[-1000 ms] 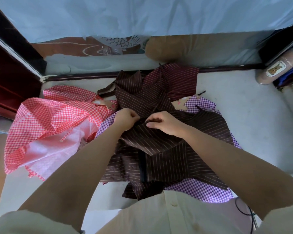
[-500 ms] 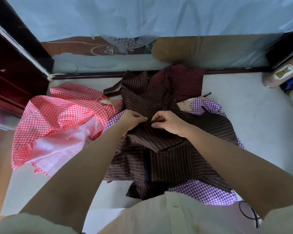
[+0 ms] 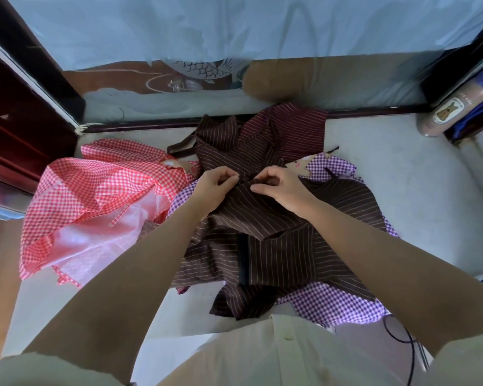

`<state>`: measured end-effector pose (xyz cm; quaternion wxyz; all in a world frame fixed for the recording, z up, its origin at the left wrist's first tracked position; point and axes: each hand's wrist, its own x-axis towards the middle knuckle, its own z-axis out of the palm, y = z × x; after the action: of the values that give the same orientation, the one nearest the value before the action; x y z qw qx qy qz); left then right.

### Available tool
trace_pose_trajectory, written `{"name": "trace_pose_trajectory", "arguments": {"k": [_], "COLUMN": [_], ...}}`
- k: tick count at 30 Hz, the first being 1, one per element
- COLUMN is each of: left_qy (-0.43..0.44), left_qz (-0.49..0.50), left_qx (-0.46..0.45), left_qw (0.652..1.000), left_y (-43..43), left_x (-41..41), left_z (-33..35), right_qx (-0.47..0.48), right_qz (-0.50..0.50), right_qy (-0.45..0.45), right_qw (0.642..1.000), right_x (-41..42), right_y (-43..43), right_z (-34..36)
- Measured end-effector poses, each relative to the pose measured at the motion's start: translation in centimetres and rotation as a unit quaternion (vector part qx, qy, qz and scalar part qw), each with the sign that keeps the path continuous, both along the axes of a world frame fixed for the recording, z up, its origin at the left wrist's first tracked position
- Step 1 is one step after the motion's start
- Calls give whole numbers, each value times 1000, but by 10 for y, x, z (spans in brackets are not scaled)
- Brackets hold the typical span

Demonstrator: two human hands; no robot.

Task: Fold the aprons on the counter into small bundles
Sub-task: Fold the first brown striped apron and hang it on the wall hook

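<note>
A dark brown striped apron [image 3: 276,240] lies crumpled in the middle of the white counter [image 3: 407,190]. My left hand [image 3: 215,188] and my right hand [image 3: 282,188] meet over its centre, each pinching a fold of the brown fabric between thumb and fingers. A maroon striped apron [image 3: 293,126] lies behind it near the back ledge. A purple gingham apron [image 3: 338,302] pokes out from beneath the brown one. To the left sprawls a red gingham apron [image 3: 95,196] with a pale pink lining.
A dark wooden cabinet [image 3: 14,129] stands at the left. A cylindrical package with a bear label [image 3: 455,110] sits at the back right. A black cable [image 3: 402,338] hangs at the counter's front right. A dark ledge runs along the back.
Both hands have stayed pinching the brown apron's centre fold, with only slight finger movement. The camera view has shifted a little.
</note>
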<state>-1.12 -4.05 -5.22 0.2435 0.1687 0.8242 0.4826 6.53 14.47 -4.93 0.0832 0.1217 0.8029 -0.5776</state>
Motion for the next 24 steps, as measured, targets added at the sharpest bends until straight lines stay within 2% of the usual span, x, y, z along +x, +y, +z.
{"name": "trace_pose_trajectory", "arguments": {"k": [3,8,12,15,18,22,24], "left_qy": [26,21,-59,-96,-24,8,8], "left_qz": [-24,-49,-46,-105,-143,-144,-138], "left_qx": [15,46,49,-35,-159,-213,-211], "left_qw": [999,997,996,989,977,966,968], "left_y": [-2,-10,-20,-35,-61,-99,-112], "left_x": [5,14,22,26,33,43,50], "left_z": [8,23,26,20,8,2,3], "right_qx": [42,42,66,108,115,132,137], "right_qz": [5,17,50,62,27,-6,-15], "right_qy": [45,1,-44,-38,-26,-17,-12], "right_qw": [998,999,996,992,993,991,990], "right_x": [-3,-2,5,13,27,47,56], "right_y": [-4,-7,-11,-14,-19,-25,-27], "right_z": [10,20,30,34,34,27,24]}}
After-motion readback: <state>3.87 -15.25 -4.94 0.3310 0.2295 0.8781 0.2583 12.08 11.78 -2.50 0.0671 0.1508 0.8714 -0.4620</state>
